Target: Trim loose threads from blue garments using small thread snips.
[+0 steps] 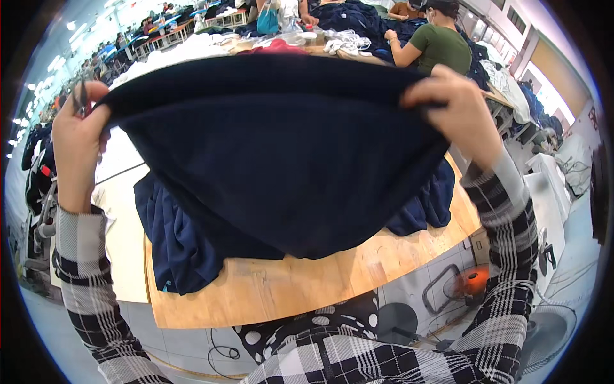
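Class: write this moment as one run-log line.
left hand: cloth edge, small tool | right hand: cloth edge | cloth: raised over table

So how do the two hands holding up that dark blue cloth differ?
The left hand also carries a small dark tool; no tool shows in the right hand. The left hand stands nearly upright, while the right hand leans inward. Both hands are bare and hold the dark blue cloth near its upper edge.

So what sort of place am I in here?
Likely a garment workshop: dark navy cloth held above a wooden table, more dark fabric heaped beyond, and a person in green beside it.
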The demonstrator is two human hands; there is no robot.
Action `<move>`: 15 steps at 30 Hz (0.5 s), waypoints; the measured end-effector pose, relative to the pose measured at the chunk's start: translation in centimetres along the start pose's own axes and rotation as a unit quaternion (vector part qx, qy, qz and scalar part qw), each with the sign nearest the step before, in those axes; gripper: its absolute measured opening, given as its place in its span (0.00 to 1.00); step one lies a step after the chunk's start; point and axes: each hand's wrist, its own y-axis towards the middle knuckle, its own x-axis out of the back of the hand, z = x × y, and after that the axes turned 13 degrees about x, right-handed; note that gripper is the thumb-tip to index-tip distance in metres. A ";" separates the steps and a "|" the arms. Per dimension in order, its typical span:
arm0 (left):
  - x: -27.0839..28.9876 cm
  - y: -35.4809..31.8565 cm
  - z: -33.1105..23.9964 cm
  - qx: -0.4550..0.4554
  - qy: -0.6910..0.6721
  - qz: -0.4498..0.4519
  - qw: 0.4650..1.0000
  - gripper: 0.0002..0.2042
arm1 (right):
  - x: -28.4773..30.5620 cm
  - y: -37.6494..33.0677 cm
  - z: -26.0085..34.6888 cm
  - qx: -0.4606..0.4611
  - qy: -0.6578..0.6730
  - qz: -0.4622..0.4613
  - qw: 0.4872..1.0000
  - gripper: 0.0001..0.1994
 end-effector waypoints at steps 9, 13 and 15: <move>-0.3 -0.5 0.4 -0.024 0.105 0.073 0.991 0.10 | 0.5 2.3 -2.0 0.110 -0.163 -0.057 0.979 0.24; 6.4 -1.0 1.1 -0.052 0.106 -0.031 0.993 0.11 | 1.8 0.8 1.3 0.025 -0.027 -0.022 0.999 0.21; 4.7 -4.8 -0.3 -0.128 0.110 0.023 0.985 0.13 | 5.9 -1.8 3.6 -0.012 0.120 -0.072 0.990 0.21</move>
